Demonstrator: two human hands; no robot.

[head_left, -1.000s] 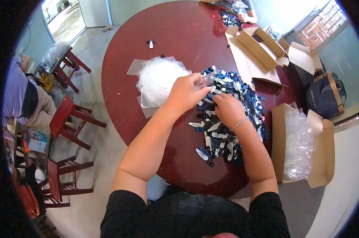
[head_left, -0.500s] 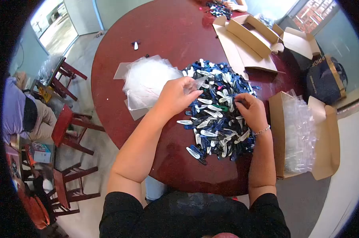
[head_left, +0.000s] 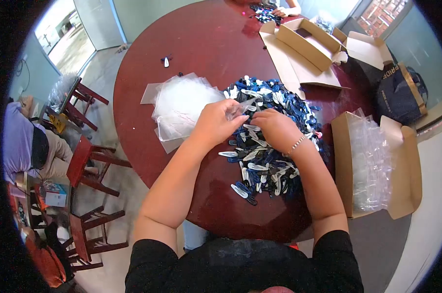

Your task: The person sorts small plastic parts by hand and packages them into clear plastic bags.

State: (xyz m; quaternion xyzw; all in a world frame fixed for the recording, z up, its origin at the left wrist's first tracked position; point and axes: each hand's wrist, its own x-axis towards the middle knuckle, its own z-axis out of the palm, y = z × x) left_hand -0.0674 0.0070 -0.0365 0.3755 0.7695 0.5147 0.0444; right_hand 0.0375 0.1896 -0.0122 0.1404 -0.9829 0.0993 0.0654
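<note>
My left hand (head_left: 217, 122) is closed on a small clear plastic bag (head_left: 241, 108) above the left edge of a heap of hair clips (head_left: 265, 166). The clips are white, blue and black. My right hand (head_left: 277, 129) has its fingers pressed together beside the bag's opening; what they hold, if anything, is hidden. To the left lies a spread stack of clear plastic bags (head_left: 182, 100) on the dark red round table (head_left: 147, 132).
An open carton of clear packets (head_left: 370, 166) stands at the right. Empty cardboard boxes (head_left: 309, 46) lie at the back. A co-worker's hand (head_left: 281, 11) is by another clip pile (head_left: 265, 14). A seated person (head_left: 23, 136) and wooden stools (head_left: 96, 166) are at the left.
My right hand has moved left from the right part of the heap to the bag in my left hand. My left hand stays nearly in place, still holding the bag.
</note>
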